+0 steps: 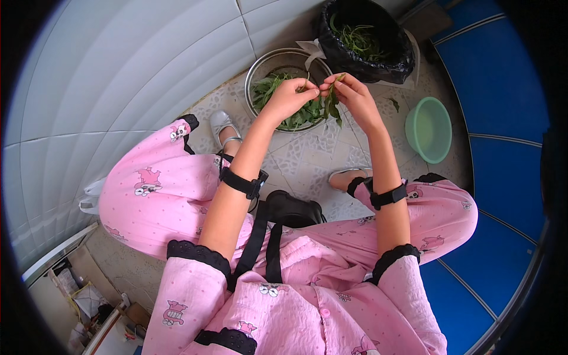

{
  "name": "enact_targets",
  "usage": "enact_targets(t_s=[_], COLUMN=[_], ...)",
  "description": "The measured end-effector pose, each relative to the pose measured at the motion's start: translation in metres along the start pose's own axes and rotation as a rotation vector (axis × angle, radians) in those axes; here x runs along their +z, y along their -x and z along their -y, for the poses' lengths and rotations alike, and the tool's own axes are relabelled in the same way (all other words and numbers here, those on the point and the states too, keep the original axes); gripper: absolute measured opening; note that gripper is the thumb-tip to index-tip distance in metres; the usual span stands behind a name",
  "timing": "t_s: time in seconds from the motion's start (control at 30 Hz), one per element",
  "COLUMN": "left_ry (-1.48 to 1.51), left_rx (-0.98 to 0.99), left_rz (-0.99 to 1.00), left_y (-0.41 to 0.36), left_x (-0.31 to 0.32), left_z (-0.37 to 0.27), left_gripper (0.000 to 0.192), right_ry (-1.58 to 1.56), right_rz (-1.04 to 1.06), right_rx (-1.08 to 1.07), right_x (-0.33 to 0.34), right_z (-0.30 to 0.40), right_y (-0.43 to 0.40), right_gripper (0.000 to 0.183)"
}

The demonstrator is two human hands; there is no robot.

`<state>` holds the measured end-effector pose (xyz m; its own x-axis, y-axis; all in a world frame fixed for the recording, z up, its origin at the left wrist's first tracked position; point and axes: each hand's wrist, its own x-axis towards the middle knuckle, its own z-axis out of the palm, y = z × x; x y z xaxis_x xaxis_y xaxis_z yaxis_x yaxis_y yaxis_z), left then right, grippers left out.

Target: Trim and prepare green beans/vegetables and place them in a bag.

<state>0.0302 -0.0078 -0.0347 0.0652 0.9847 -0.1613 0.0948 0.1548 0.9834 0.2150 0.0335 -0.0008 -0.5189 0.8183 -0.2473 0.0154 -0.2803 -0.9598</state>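
My right hand [353,95] pinches a sprig of leafy greens [332,106] between thumb and fingers; its leaves hang down at the right rim of a metal strainer basket [249,95]. Close beside it, my left hand [293,95] is above the basket, thumb and fingertips together on what looks like a thin green stem. Loose green leaves [266,88] lie in the basket under my hands. Behind my right hand stands a bin lined with a black plastic bag [395,71], with green stems [361,42] inside.
A light green plastic basin [428,130] stands on the tiled floor at right, with a fallen leaf [394,104] near it. Blue cabinet panels [506,168] line the right side and a tiled wall [177,57] the left. My feet flank the floor before me.
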Motion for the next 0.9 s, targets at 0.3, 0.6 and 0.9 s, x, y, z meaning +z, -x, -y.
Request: enact_targets(t_s=[0.3, 0.6, 0.9], left_ry=[0.075, 0.152, 0.15], left_rx=[-0.108, -0.247, -0.236], left_rz=[0.045, 0.182, 0.183], left_y=[0.003, 0.002, 0.002], left_x=[-0.01, -0.024, -0.012], left_z=[-0.014, -0.012, -0.009], left_gripper=[0.019, 0.034, 0.044], right_ry=[-0.195, -0.031, -0.101], right_rz=[-0.085, -0.152, -0.134], right_rx=[0.078, 0.033, 0.034], right_x=[0.0, -0.009, -0.007], right_z=[-0.003, -0.009, -0.01], right_y=[-0.001, -0.003, -0.005], right_gripper=[0.025, 0.017, 0.013])
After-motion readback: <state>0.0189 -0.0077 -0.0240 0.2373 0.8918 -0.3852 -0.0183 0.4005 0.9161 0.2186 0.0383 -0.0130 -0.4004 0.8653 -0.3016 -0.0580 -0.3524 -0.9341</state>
